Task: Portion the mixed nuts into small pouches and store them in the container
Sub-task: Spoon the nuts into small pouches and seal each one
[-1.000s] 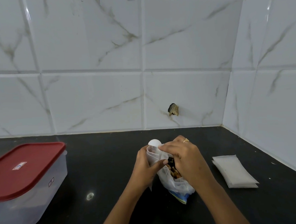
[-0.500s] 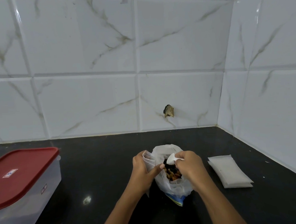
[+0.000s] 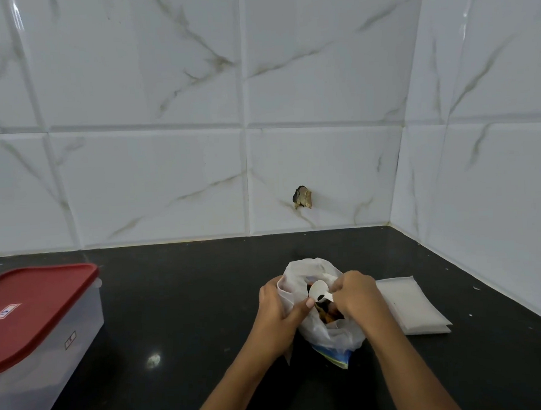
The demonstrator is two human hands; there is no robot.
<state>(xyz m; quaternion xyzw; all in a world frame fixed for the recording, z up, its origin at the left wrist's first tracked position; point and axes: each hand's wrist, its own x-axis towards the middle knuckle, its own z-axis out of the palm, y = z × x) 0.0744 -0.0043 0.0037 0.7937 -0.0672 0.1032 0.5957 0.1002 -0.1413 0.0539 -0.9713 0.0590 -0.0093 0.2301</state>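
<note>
Portioning looked barely begun, with no filled pouch in sight. The left hand pinched an open pouch against the rim of the plastic bag. The right hand gripped a white spoon over the mixed nuts inside. Spare pouches lay stacked just right of that hand. Far to the left of the left hand, the container sat on the desk with its red lid on and its contents unclear.

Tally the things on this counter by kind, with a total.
container with red lid: 1
bag of nuts: 1
white spoon: 1
small pouch, held open: 1
stack of flat pouches: 1 (pouches within cannot be counted)
Total: 5
</note>
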